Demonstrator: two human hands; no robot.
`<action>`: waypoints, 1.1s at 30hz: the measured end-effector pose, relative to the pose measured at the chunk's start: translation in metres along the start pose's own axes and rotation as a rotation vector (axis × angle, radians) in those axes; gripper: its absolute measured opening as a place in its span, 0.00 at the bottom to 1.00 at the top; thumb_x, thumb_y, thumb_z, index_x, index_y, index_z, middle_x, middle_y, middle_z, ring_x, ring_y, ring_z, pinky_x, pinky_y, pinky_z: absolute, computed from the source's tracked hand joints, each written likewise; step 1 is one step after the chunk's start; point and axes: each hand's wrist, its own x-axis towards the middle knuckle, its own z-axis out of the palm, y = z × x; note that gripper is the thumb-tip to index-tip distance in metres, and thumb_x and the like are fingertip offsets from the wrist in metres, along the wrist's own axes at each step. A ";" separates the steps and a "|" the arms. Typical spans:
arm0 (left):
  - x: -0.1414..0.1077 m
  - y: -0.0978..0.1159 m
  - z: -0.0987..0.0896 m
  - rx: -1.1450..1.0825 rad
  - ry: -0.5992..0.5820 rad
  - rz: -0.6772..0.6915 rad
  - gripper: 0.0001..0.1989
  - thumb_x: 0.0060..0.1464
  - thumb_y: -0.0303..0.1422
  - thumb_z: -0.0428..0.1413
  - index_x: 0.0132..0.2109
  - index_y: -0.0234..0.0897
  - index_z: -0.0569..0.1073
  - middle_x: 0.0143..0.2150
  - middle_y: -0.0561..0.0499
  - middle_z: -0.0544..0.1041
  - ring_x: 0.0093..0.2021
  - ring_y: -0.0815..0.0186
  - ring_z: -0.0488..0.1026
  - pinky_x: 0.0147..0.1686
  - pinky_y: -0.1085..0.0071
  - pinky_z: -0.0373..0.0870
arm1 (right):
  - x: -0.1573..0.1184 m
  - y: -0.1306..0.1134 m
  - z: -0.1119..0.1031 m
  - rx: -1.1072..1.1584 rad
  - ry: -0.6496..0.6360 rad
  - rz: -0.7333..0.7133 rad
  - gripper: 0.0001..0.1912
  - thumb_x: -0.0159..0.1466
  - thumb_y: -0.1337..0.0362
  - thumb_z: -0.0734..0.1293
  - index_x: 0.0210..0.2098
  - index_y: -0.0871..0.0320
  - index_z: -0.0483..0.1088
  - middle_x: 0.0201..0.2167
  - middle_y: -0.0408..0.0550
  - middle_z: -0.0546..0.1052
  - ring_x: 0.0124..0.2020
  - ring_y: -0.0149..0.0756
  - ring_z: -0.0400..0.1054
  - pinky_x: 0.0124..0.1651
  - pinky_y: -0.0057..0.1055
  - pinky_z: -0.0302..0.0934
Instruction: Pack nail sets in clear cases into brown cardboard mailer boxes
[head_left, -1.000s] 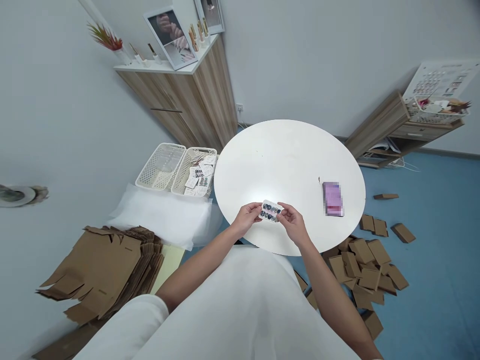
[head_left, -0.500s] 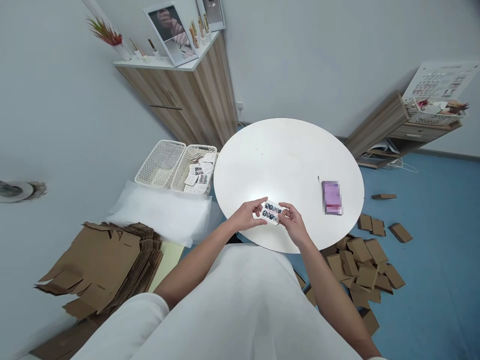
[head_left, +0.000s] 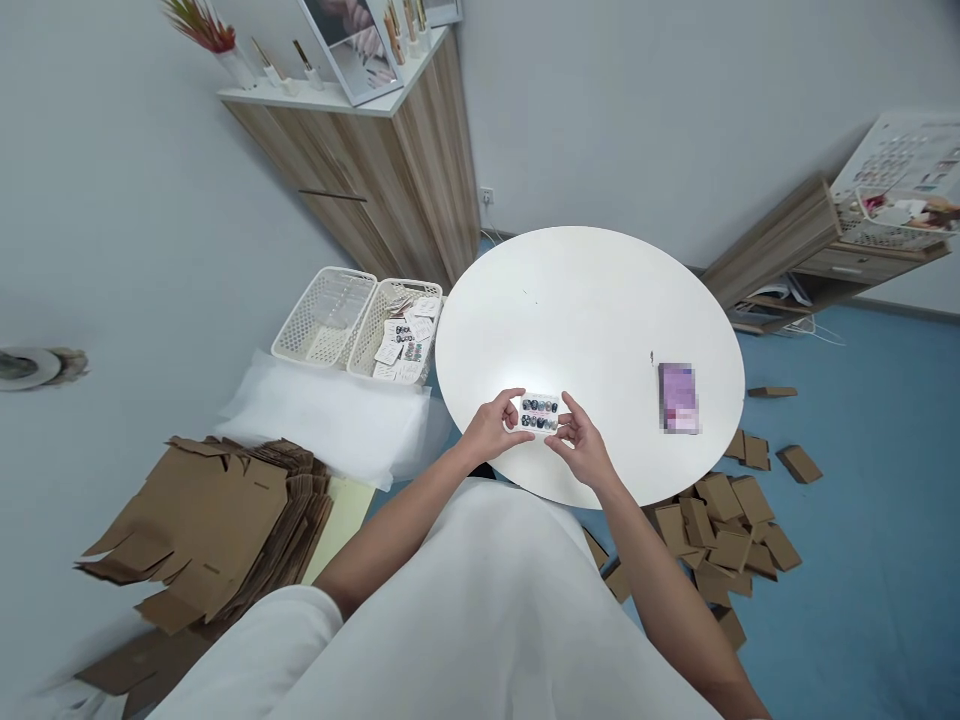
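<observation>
At left rear, wood-grain cabinet [head_left: 345, 170] with white top, bearing framed picture [head_left: 356, 50] and vase of red and green leaves [head_left: 199, 25]. To right of cabinet, wall socket [head_left: 487, 196]. At right rear, shelf unit [head_left: 780, 235] topped with white basket [head_left: 892, 233]. On right part of white table [head_left: 585, 300], purple item [head_left: 679, 385], details pixelated. On blue floor [head_left: 885, 500] at right, heap of brown boxes [head_left: 731, 548]. At left, stacked flat cardboard [head_left: 202, 530], just beside white sheeting [head_left: 330, 420].

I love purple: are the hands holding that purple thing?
No, the purple thing lies on the table; the left hand and right hand hold a card.
</observation>
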 end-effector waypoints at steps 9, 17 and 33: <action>0.006 -0.041 -0.029 -0.109 0.009 -0.049 0.32 0.44 0.34 0.58 0.57 0.43 0.57 0.32 0.55 0.67 0.29 0.72 0.65 0.35 0.72 0.65 | 0.036 -0.005 0.033 -0.125 0.038 0.046 0.34 0.51 0.59 0.67 0.56 0.49 0.54 0.32 0.42 0.65 0.31 0.30 0.63 0.42 0.37 0.62; 0.016 -0.086 -0.056 -0.142 0.082 -0.130 0.32 0.45 0.33 0.56 0.58 0.41 0.58 0.33 0.55 0.66 0.28 0.73 0.64 0.35 0.72 0.65 | 0.085 0.000 0.080 -0.216 0.031 0.072 0.33 0.51 0.60 0.66 0.55 0.51 0.55 0.32 0.43 0.64 0.28 0.29 0.60 0.38 0.36 0.63; 0.042 -0.149 -0.077 -0.016 0.063 -0.358 0.33 0.45 0.32 0.54 0.59 0.36 0.54 0.44 0.44 0.63 0.42 0.61 0.67 0.44 0.66 0.63 | 0.153 0.040 0.139 -0.319 -0.010 0.181 0.33 0.50 0.66 0.64 0.56 0.53 0.55 0.31 0.43 0.63 0.28 0.31 0.59 0.40 0.37 0.61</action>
